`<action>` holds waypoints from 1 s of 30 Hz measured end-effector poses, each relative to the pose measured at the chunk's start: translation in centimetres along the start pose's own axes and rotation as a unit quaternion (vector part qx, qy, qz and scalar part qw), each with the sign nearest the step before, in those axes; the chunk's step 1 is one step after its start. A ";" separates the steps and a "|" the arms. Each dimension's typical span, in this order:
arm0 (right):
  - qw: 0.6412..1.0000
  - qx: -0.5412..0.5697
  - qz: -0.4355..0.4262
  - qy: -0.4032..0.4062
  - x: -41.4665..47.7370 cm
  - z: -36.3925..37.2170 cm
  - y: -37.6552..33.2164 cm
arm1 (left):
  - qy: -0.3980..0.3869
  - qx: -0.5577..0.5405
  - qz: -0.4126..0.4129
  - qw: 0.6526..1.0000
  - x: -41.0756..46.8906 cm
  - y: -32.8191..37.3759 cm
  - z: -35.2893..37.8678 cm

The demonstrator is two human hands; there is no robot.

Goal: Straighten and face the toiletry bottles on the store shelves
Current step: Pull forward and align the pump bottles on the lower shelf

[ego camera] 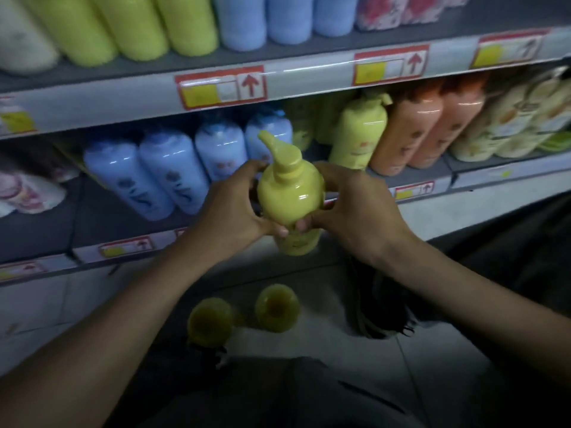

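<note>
A yellow pump bottle is held upright in front of the middle shelf, its spout pointing up and left. My left hand grips its left side and my right hand grips its right side, thumbs meeting on the front. Behind it on the shelf stand blue bottles, another yellow bottle and orange bottles. Two more yellow bottles stand on the floor below my hands.
The upper shelf carries green and blue bottles and red-framed price tags. Cream-coloured packs fill the right end of the middle shelf, pink packs the left end. A dark bundle lies on the tiled floor.
</note>
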State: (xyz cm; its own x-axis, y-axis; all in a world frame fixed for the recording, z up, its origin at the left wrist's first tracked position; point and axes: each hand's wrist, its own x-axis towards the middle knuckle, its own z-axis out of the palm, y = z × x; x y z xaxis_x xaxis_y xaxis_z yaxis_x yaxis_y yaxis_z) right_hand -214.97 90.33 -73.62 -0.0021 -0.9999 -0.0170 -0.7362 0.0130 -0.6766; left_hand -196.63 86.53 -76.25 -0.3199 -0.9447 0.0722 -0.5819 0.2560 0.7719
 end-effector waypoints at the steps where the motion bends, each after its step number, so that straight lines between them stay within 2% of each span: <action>1: 1.000 0.003 -0.004 0.012 0.5 -0.7 0.8 | 0.006 0.015 0.011 1.000 0.9 0.5 0.8; 9: 0.996 0.048 -0.024 0.073 5.6 -2.9 5.5 | 0.100 0.036 0.028 0.994 6.5 3.5 5.7; 13: 0.995 0.058 -0.004 0.084 7.8 -2.4 7.4 | 0.109 0.068 0.040 0.991 8.8 2.9 7.1; 20: 0.995 0.062 0.057 0.050 9.0 0.8 10.3 | 0.087 0.160 0.031 0.983 10.2 0.2 9.6; 24: 0.993 0.065 0.064 0.071 9.8 1.3 10.2 | 0.093 0.189 0.059 0.976 10.5 0.2 10.1; 28: 0.993 -0.026 0.021 0.113 10.5 1.6 8.6 | 0.105 0.215 0.055 0.969 11.7 0.0 9.6; 30: 0.990 -0.085 0.029 0.110 10.7 1.7 7.7 | 0.113 0.238 0.044 0.964 12.2 -0.2 9.5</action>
State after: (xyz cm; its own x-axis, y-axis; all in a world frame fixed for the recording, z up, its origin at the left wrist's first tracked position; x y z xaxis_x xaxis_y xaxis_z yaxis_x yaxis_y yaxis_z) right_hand -219.52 79.72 -80.22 -0.1821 -0.9757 0.1217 -0.8335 0.0875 -0.5456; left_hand -207.52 76.86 -81.54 -0.2432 -0.9220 0.3012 -0.8546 0.3505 0.3831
